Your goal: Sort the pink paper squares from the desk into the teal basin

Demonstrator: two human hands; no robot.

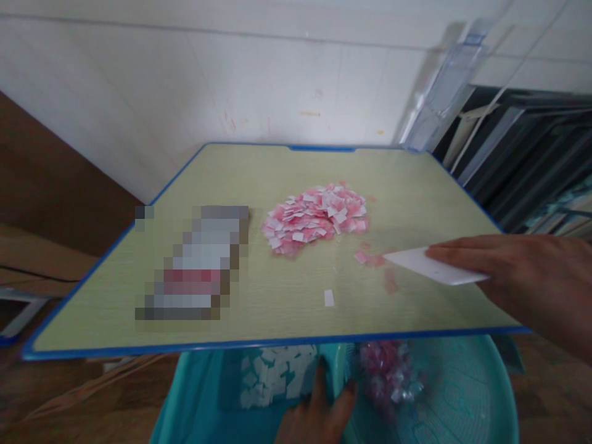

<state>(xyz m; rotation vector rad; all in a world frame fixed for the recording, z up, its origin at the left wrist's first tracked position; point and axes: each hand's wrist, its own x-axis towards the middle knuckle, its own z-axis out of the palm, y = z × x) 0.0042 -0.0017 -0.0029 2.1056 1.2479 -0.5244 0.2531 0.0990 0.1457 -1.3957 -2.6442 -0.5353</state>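
My right hand (531, 277) comes in from the right, its fingers closed on a white card (430, 265). The card tilts over the right part of the tabletop, close to a few loose pink slips (391, 280). Low in the view, my left hand (314, 416) is over the teal bin (185, 401), index finger and thumb apart, near its divider. White paper pieces (272, 373) lie in that bin beside the hand. A heap of small pink and white slips (319, 216) rests mid-table, and a single white slip (328, 298) lies in front of it.
The yellowish table (277, 302) has a blue edge. A blurred-out flat object (194, 265) lies on its left. A teal basket (467, 394) with shiny pink wrapped pieces (391, 370) stands below. A clear plastic holder (444, 86) leans at the wall; dark panels (522, 135) stand right.
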